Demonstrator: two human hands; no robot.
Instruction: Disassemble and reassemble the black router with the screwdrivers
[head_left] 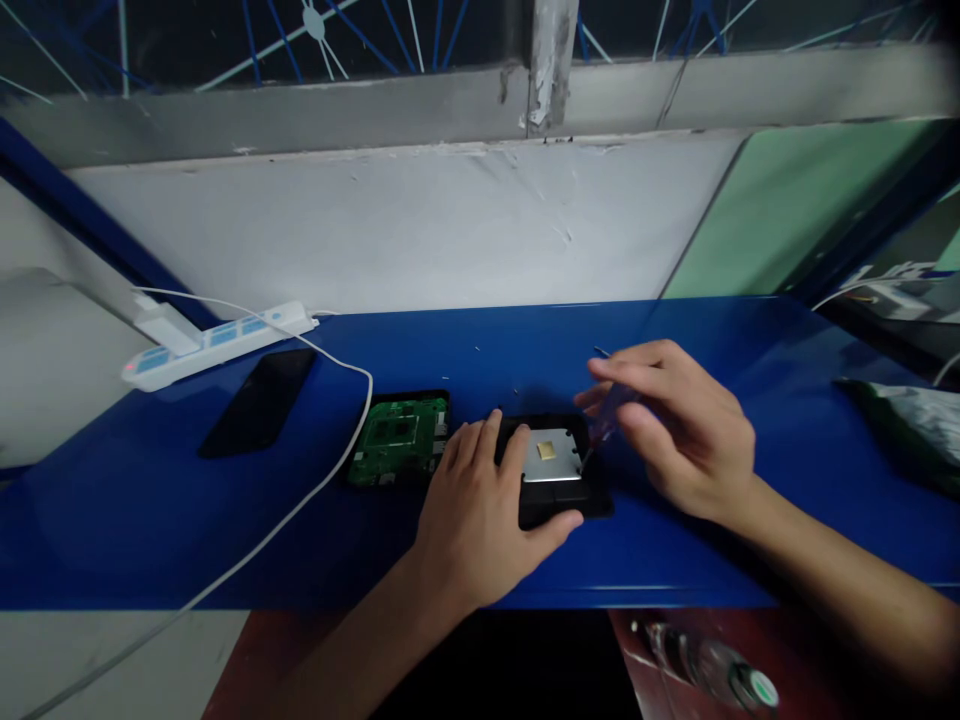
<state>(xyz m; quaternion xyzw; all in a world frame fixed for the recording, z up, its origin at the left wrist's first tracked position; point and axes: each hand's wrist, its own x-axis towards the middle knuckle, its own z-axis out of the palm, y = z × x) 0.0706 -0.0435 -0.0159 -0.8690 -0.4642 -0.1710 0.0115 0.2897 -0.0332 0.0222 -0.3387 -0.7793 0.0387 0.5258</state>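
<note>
A black plastic case half (559, 508) lies on the blue table, with a silver metal plate (559, 468) inside it and a small gold-coloured square pad (547, 451) on the plate. Across the case's left side rests my left hand (480, 510), fingers spread flat and thumb along the front edge. My right hand (686, 430) is closed around a screwdriver (616, 402) with a see-through purplish handle. Its thin shaft slants down to the plate's lower right corner; the exact tip contact is too small to tell. Left of the case is a green circuit board (397, 440) in another black shell.
A white power strip (225, 340) and a black phone (259, 403) are at the left. A white cable (330, 480) crosses the blue table (300, 560). Tiny bits, perhaps screws, lie behind the case. A dark green packet (907, 425) sits far right; a plastic bottle (712, 665) is below the table edge.
</note>
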